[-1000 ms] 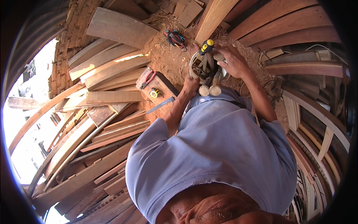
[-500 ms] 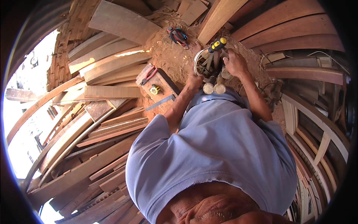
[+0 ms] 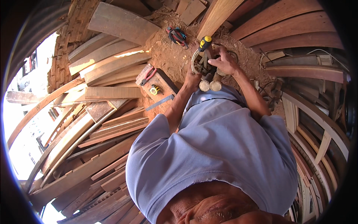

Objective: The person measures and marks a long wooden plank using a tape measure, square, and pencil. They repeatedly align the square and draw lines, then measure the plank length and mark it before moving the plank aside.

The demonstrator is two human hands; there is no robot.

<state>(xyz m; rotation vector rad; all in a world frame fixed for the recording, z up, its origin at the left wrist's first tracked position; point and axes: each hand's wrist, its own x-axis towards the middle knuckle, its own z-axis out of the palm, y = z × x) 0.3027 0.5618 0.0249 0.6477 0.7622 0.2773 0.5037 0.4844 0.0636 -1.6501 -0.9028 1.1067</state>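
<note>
Left hand of the person is curled at the lower end of a pale curved loop, but I cannot tell if its fingers grip this loop or only rest there. With the left hand as the centre of the clock, the right hand is at two o'clock, open, its fingers apart and its thumb pointing toward nine; whether it touches something is not clear. Between the two hands is a crowded cluster of tools, partly hidden. From this cluster a yellow and black handle rises toward one o'clock, and two round pale ends sit side by side near four, close to the lap of the person. At nine o'clock, well apart from the hands, a wooden block carries pliers with red handles, and a yellow tape measure. Toward eight, just beside the block, lies a flat grey-blue strip. Near eleven, a red, black and blue bundle lies on the ground, which is covered with shavings. Toward two, farther out, reddish planks lie in a row.
</note>
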